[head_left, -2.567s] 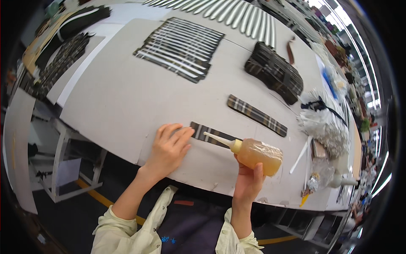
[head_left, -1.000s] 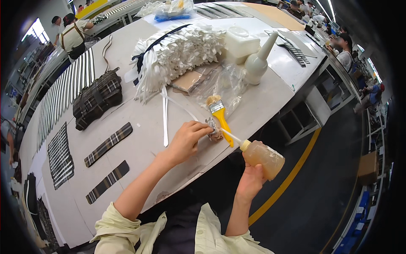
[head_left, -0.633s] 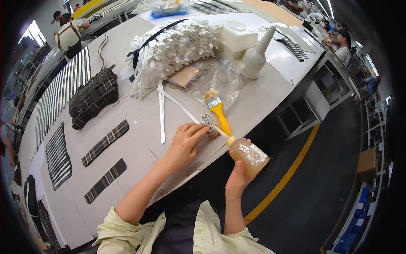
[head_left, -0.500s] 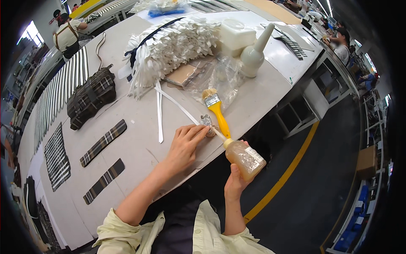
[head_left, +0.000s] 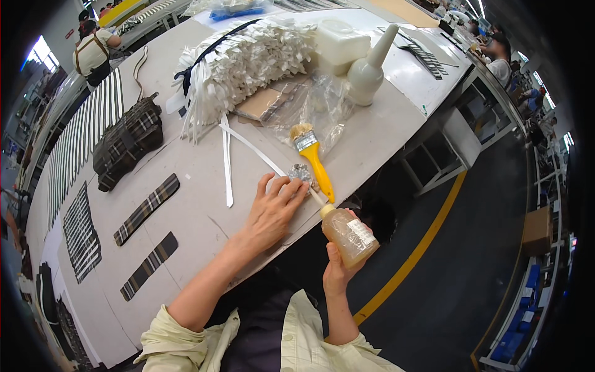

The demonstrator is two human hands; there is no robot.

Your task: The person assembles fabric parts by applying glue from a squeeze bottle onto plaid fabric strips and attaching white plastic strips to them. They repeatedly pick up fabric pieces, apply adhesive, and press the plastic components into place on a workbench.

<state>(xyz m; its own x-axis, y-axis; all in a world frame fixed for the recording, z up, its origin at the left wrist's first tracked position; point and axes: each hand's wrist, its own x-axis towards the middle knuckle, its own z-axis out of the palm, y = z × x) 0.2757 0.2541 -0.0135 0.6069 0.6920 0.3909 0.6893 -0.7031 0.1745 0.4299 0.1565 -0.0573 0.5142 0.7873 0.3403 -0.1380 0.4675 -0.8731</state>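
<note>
Across the whole upper left of the view runs the long grey worktable (head_left: 204,204), and you sit at its near edge; on its far part lies a big heap of white strips (head_left: 248,62), tied with a dark band; beside the heap, to your right, stand a white plastic container (head_left: 341,43) and a white squeeze bottle with a long cone tip (head_left: 369,71); to your left lies a pile of dark plaid pieces (head_left: 127,139), and nearer to you two single plaid strips (head_left: 147,208) lie flat, well apart from your hands; a crumpled clear plastic bag (head_left: 322,111) lies in front of the white bottle, over a brown cardboard piece (head_left: 260,102); a brush with a yellow handle (head_left: 315,161) rests on the table with its bristles on the bag and the handle end pointing toward you; two thin white strips (head_left: 228,164) lie between the heap and your left hand.

Your left hand (head_left: 273,214) lies on the table with the fingers spread and open, and the fingertips press on a small shiny crumpled piece (head_left: 300,173), just beside the end of the brush handle; your right hand (head_left: 338,270) is below the table edge, and its fingers are closed around a squeeze bottle of amber glue (head_left: 350,235); the bottle is tilted, and its thin nozzle (head_left: 317,197) points up to the small piece and the left fingertips; I cannot tell if the tip touches it.
</note>
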